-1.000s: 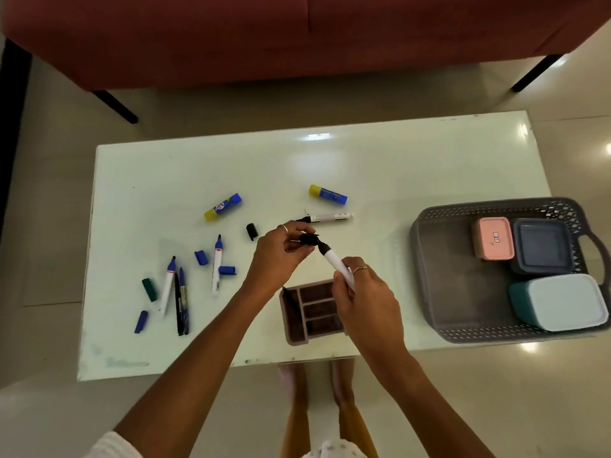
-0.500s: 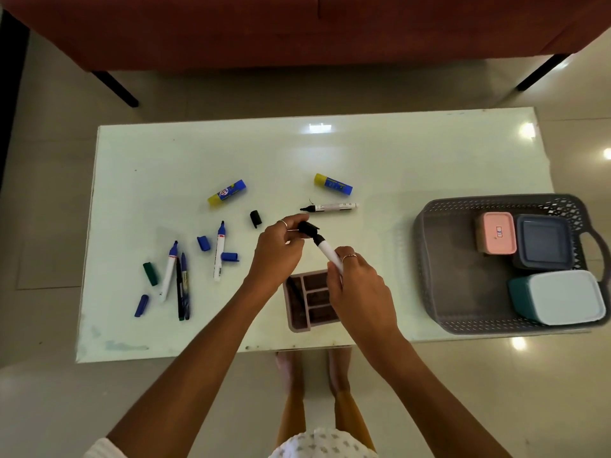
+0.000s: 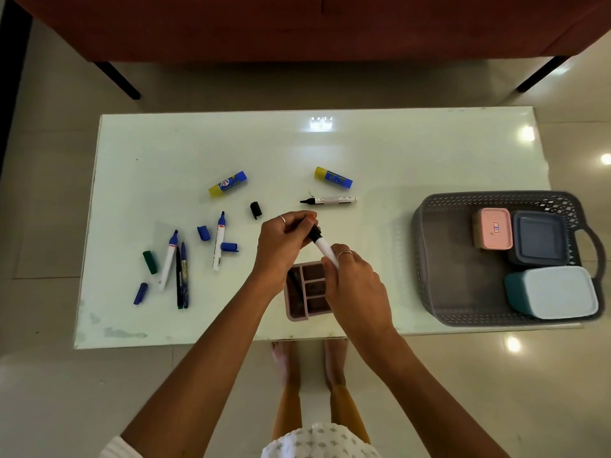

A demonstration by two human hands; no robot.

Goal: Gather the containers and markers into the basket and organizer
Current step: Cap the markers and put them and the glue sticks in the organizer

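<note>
My right hand (image 3: 355, 285) grips the white barrel of a black marker (image 3: 323, 247) above the brown organizer (image 3: 302, 304). My left hand (image 3: 281, 242) pinches the marker's black cap (image 3: 313, 231) at its tip. Another uncapped black marker (image 3: 330, 200) lies just beyond my hands, a loose black cap (image 3: 256, 209) to its left. Several blue and dark markers (image 3: 180, 269) and loose caps lie on the left of the table. The grey basket (image 3: 429, 259) at the right holds a pink container (image 3: 494, 231), a dark grey one (image 3: 539, 241) and a teal one (image 3: 558, 292).
Two blue-and-yellow glue sticks (image 3: 228, 183) (image 3: 333, 177) lie mid-table. The pale glass table (image 3: 380, 153) has a red sofa (image 3: 297, 24) behind it. The basket overhangs the table's right front corner. My feet show under the near edge.
My hands have stayed over the organizer with the marker. My left hand has closed the black cap further onto the marker's tip.
</note>
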